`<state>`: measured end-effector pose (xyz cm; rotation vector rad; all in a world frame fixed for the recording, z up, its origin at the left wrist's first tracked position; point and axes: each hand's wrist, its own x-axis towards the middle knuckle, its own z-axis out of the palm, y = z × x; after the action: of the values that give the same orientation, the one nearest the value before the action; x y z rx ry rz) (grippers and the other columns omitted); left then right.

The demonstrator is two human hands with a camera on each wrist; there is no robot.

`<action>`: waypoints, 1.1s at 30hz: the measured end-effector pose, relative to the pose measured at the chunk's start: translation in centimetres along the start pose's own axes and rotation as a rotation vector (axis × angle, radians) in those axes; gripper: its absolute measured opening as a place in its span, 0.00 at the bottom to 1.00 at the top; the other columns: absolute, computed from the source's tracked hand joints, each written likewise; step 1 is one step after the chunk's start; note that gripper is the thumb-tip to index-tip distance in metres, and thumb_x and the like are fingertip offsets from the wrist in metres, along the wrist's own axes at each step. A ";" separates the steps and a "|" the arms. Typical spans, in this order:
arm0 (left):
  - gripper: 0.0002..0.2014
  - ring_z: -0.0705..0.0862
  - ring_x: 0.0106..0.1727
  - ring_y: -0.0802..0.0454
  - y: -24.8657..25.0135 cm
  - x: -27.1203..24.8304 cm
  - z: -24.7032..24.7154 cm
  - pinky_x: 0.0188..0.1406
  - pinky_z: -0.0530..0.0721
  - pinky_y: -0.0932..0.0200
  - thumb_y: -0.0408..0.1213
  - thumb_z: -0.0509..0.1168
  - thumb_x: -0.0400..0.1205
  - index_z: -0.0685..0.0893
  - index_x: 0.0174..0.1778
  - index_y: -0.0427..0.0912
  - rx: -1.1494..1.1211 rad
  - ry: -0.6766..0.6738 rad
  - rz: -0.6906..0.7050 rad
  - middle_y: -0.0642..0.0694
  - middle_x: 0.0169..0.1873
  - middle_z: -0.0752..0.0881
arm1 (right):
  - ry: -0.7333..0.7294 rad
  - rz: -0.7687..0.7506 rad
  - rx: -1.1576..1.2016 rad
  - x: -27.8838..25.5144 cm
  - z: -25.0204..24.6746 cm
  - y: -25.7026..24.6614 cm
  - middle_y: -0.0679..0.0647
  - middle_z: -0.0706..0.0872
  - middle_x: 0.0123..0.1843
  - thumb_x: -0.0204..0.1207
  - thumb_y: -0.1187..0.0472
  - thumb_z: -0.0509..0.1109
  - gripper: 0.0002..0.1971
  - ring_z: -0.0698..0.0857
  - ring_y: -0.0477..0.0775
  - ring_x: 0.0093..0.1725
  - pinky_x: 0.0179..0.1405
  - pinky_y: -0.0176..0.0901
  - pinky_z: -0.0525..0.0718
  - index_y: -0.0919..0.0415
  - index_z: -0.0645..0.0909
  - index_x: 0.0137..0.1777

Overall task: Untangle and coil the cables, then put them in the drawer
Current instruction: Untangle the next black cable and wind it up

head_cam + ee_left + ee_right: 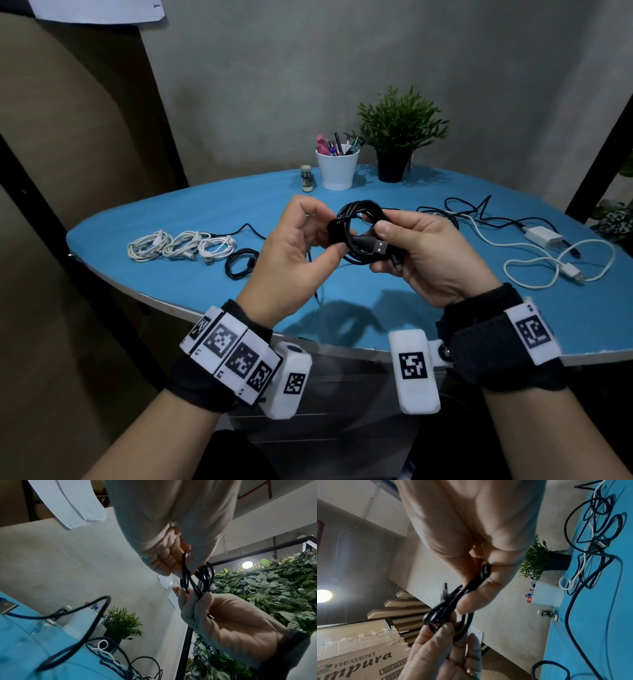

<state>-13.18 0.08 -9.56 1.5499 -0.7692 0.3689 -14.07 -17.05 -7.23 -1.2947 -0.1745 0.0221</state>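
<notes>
A blue tabletop [342,192] is seen against a grey wall [308,85]. Toward 12 o'clock, a white cup [337,171] w/ pens & pencils is set; a small stapler [306,178] is placed just beside it at 9 o'clock, a potted green plant [399,137] near it at 3 o'clock. At 9 o'clock, a brown board [68,137] is leaned; white paper [99,10] is hung at 11 o'clock.

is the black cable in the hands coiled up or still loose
Coiled. The black USB cable forms several stacked loops held between the left hand and right hand, with its USB plug sticking out.
</notes>
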 end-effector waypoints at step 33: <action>0.03 0.80 0.33 0.43 1.3 0.8 -0.8 0.35 0.77 0.52 0.33 0.68 0.78 0.85 0.40 0.45 0.504 -0.073 -0.187 0.39 0.32 0.85 | 0.034 -0.031 -0.140 0.2 -0.1 0.2 0.55 0.86 0.37 0.79 0.69 0.64 0.09 0.83 0.47 0.33 0.24 0.32 0.78 0.59 0.85 0.52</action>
<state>-13.29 0.72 -7.90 2.1006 -0.6047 0.3871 -13.80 -17.11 -7.41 -1.4308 -0.1696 -0.0389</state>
